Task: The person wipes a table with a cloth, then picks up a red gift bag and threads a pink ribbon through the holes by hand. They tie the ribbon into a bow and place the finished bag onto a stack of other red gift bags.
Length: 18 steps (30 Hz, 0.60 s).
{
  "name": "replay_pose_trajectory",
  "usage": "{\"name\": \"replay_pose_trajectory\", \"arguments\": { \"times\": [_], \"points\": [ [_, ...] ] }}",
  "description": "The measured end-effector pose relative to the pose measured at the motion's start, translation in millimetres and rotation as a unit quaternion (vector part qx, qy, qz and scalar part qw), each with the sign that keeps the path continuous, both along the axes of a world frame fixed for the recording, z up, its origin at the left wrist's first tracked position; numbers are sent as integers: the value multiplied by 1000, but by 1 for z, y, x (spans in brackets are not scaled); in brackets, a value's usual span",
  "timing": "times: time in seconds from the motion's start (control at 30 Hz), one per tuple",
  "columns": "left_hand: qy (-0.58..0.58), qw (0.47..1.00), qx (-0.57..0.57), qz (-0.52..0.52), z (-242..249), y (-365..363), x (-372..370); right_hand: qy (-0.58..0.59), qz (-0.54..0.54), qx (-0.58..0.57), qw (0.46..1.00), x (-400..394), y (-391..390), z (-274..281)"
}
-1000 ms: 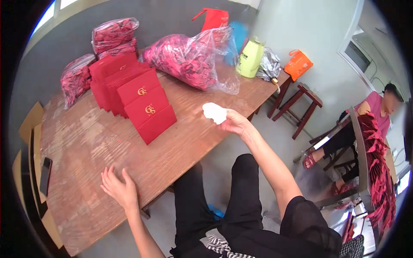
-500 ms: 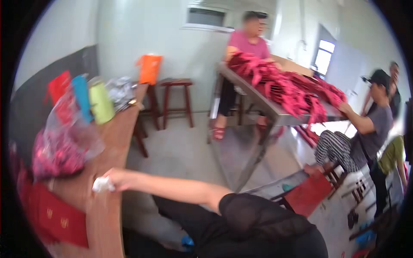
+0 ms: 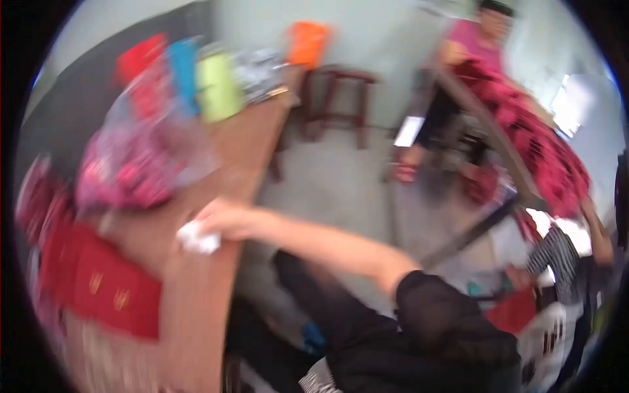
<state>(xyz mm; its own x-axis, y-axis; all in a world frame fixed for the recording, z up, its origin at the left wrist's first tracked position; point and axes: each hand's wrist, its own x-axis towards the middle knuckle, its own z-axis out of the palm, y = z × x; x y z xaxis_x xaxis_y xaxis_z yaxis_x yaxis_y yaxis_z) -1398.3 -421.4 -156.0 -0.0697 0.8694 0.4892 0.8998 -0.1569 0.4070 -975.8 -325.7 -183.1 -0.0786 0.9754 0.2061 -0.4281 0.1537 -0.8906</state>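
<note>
My right hand is closed around a crumpled white wad, a tissue or cloth, over the front part of the wooden table. The fingers are blurred. My right arm reaches across from the lower right in a short black sleeve. Left of the hand lies a dark red folder-like piece with gold marks. Beyond it sits a clear plastic bag filled with pink-red pieces. My left hand is out of view.
Red, blue and yellow-green containers stand at the table's back, beside silvery crumpled material. Past the table's end are an orange container and a wooden stool. At right, people work around a metal table heaped with red strips.
The view has swung left and down, so the scene shifts rightward. My right hand still holds the white wad over the table. The person behind the metal table now appears farther right.
</note>
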Motion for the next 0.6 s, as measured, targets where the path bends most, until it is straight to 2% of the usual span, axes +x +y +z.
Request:
{"name": "replay_pose_trajectory", "arguments": {
  "times": [0.03, 0.07, 0.1, 0.17, 0.23, 0.3, 0.43, 0.47, 0.6],
  "points": [
    [-131, 990, -1, -57, -72, 38, -54, -150, -51, -51, 986, -1, -12, 23],
    [-21, 998, 48, 21, -64, 22, -40, -153, -22, -58, 986, -1, -7, 26],
    [-16, 999, 40, 26, -50, 12, -28, -151, -21, -100, 983, 2, -8, 30],
    [-52, 997, 14, 60, -41, 3, -15, -265, -48, -95, 958, 7, -1, 38],
    [-51, 996, -4, 78, -37, 1, -11, -273, -60, -117, 953, 13, 11, 40],
    [-59, 994, -20, 90, -31, 2, -4, -334, -104, -63, 935, 12, 23, 37],
    [-55, 996, -13, 74, -38, 2, -9, -521, -216, 0, 826, 13, 39, 22],
    [-45, 997, -10, 65, -39, 2, -10, -563, -248, 51, 787, 8, 39, 20],
    [-22, 998, -7, 57, -40, 1, -11, -622, -336, 119, 697, -14, 43, -4]
  ]
}}
